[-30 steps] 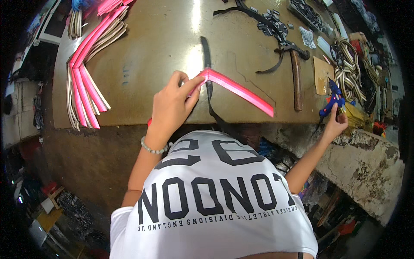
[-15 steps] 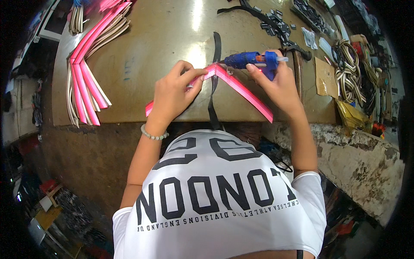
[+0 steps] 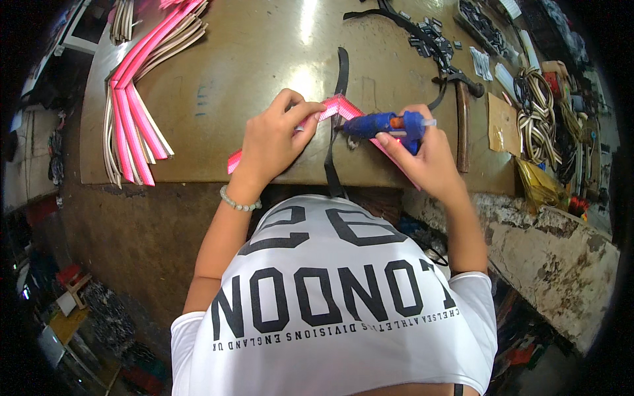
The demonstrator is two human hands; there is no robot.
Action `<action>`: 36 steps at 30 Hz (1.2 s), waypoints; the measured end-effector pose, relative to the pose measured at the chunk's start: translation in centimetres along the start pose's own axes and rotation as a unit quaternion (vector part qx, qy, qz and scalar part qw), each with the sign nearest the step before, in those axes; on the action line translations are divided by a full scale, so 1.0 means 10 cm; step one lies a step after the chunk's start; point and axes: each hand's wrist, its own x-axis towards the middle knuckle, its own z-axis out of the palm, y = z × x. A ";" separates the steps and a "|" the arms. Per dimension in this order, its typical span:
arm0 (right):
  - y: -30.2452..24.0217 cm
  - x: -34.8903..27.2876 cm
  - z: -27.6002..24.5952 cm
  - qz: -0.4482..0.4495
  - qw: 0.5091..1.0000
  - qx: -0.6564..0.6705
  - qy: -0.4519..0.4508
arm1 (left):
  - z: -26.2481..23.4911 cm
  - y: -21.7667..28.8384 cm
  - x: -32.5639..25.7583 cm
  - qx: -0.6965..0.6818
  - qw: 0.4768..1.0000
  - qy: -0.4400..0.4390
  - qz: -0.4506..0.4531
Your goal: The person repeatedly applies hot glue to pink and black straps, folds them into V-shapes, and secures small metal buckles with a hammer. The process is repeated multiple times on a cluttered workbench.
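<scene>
Pinched in the fingers of my left hand (image 3: 279, 135) is a pink strip (image 3: 348, 105), bent to a peak like a wide V turned over. Its left arm runs under my hand and its right arm slants down beneath the tool. A narrow black strap (image 3: 342, 71) passes under the peak, from the table toward my body. My right hand (image 3: 426, 158) is wrapped around a blue glue gun (image 3: 375, 123) with a clear glue stick out of its back. The gun's nozzle points left, at the strap just below the peak; whether it touches is unclear.
Bundled pink and cream strips (image 3: 125, 119) lie at the table's left. To the right are a hammer (image 3: 463, 125), small dark buckles (image 3: 428, 38), a tray of black parts (image 3: 485, 26), coiled cream cords (image 3: 535, 122) and a brown card (image 3: 503, 125). The table's front edge is close to my body.
The glue gun has come nearer to me, its nozzle shifting from the top of the strip's peak to just below it. My left hand still pinches the strip.
</scene>
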 end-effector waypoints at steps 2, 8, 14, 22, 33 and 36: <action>-0.03 -0.08 -0.06 -0.022 0.998 0.012 -0.056 | 0.01 0.00 0.00 -0.005 1.000 0.002 -0.001; 0.75 -0.35 -0.54 0.030 0.924 0.207 0.319 | -0.06 -0.02 0.05 -0.152 0.975 0.135 -0.085; 1.31 -0.75 -1.03 0.453 0.780 -0.297 0.314 | -0.33 -0.10 0.14 -0.855 0.441 0.087 -0.257; -0.28 -0.21 0.31 -0.184 0.976 -0.055 0.106 | -0.02 0.38 0.18 -0.860 0.428 -0.024 -0.277; -0.40 -0.07 0.43 -0.037 0.885 0.460 0.059 | -0.18 0.12 0.03 -0.783 0.565 0.039 -0.258; -0.30 -0.03 0.41 0.044 0.788 0.614 0.014 | -0.23 0.15 -0.02 -0.720 0.663 -0.044 -0.201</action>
